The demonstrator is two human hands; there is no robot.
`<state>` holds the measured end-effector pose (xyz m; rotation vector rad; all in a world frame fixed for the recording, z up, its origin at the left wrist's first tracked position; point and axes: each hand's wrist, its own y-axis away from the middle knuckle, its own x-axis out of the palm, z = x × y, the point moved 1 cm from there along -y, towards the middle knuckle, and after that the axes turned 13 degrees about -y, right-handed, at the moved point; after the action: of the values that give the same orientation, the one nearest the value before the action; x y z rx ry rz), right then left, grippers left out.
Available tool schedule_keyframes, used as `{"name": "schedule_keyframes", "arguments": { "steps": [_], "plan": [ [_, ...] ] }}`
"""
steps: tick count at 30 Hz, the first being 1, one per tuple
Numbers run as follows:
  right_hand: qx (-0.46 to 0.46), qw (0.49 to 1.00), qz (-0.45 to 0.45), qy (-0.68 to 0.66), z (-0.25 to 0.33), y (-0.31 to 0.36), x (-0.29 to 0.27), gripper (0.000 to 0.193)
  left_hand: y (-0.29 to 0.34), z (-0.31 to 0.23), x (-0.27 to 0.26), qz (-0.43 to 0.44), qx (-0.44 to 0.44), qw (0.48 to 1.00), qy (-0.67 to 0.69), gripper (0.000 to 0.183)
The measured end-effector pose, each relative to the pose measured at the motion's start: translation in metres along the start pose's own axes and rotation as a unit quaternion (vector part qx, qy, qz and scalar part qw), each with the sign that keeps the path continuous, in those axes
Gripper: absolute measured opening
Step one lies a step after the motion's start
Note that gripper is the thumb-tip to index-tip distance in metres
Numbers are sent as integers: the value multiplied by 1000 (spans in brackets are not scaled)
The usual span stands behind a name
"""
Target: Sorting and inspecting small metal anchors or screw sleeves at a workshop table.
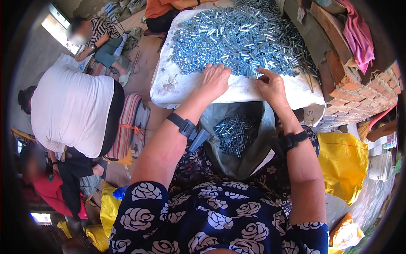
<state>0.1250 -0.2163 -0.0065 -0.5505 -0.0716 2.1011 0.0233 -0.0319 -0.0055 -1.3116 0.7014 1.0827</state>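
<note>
My left hand (216, 79) curls against piled metal tubes (241, 38); I cannot tell its grip. My right hand (270, 86) pinches one tube (256, 75).

Table (167, 95) with tubes (241, 40) heaped toward far edge.
Below near edge, sack (265, 122) with more tubes (236, 134); beyond right edge, bricks (359, 103); left of near left corner, bundle (126, 120).
</note>
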Motion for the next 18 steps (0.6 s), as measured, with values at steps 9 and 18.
{"name": "schedule_keyframes", "arguments": {
  "steps": [9, 18],
  "plan": [
    [100, 937, 30, -333, 20, 25, -4, 26, 5, -2, -15, -32, -47, 996, 71, 8],
    [98, 900, -4, -424, 40, 37, -10, 18, 20, -25, -62, 20, -226, 751, 620, 20]
  ]
}}
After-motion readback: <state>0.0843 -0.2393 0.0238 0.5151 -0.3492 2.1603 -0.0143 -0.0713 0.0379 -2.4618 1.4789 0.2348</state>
